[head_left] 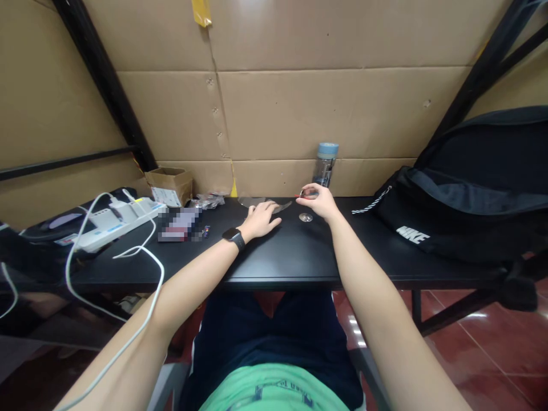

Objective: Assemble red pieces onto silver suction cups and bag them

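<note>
The black table [282, 260] ran across in front of the person, backed by tan cardboard panels [291, 114] with yellow tape at 11 o'clock and flanked by dark metal bars; glossy red floor tiles [483, 348] showed beyond its near edge at 4 o'clock. Reading the tabletop as a clock, with 12 on the far side, a white power strip [122, 224] with plugs lay at 9 o'clock, its white cable [160, 274] looping over the left forearm. A small open cardboard box [171, 184] stood at 10, with clear plastic wrappers [208, 201] beside it and a pixelated item [180, 224] nearer the person. A clear water bottle [324, 171] with a blue lid stood upright at 1, and a black Nike backpack [462, 200] filled the side toward 3. A thin, shiny, see-through piece [282, 208] lay flat toward 12, partly hidden by fingers, and a small round shiny disc [306, 217] lay toward 1, just on the near side of the right hand. A small red-tipped item [298, 196] was raised slightly toward 12, too small to identify. The left hand [258, 220], palm down with its fingers loosely spread, rested at the see-through piece. The right hand [317, 201] was narrowed, pinching the small red-tipped item between thumb and fingers.
</note>
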A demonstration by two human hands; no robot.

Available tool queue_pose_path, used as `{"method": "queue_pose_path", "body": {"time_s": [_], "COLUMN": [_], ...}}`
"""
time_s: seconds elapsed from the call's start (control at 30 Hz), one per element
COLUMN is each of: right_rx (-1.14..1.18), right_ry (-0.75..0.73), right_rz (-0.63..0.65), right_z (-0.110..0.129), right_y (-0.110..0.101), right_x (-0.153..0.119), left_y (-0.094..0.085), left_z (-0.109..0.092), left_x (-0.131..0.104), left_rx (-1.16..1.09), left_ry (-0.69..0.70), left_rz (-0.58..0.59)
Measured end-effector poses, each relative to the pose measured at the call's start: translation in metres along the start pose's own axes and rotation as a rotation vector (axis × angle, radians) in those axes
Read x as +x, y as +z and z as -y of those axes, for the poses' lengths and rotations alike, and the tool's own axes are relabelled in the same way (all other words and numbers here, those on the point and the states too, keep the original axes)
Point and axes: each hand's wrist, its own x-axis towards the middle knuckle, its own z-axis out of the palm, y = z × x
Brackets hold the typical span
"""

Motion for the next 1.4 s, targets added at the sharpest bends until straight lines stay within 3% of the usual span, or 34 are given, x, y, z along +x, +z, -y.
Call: {"method": "queue_pose_path", "body": {"time_s": [0.17, 0.37, 0.6, 1.17, 1.4], "right_rx": [-0.179, -0.345, -0.494, -0.542, -0.476], "right_ry": [0.001, -0.021, -0.043, 0.007, 0.026], "right_rz": [0.018, 0.248, 0.503, 0.508, 0.622], "right_z": [0.002, 0.017, 0.033, 0.027, 0.027], "right_y": [-0.011, -0.002, 0.005, 0.021, 0.013], "right_x": [-0.004, -0.012, -0.022, -0.022, -0.021], "left_y": [0.010, 0.002, -0.005, -0.004, -0.004], "left_z": [0.001, -0.002, -0.005, -0.003, -0.004], "left_x": [0.005, -0.012, -0.019, -0.018, -0.020], "left_rx": [0.016, -0.027, -0.024, -0.050, -0.078], "left_ry": [0.040, 0.140, 0.150, 0.179, 0.205], "left_rz": [0.213, 0.253, 0.317, 0.325, 0.298]}}
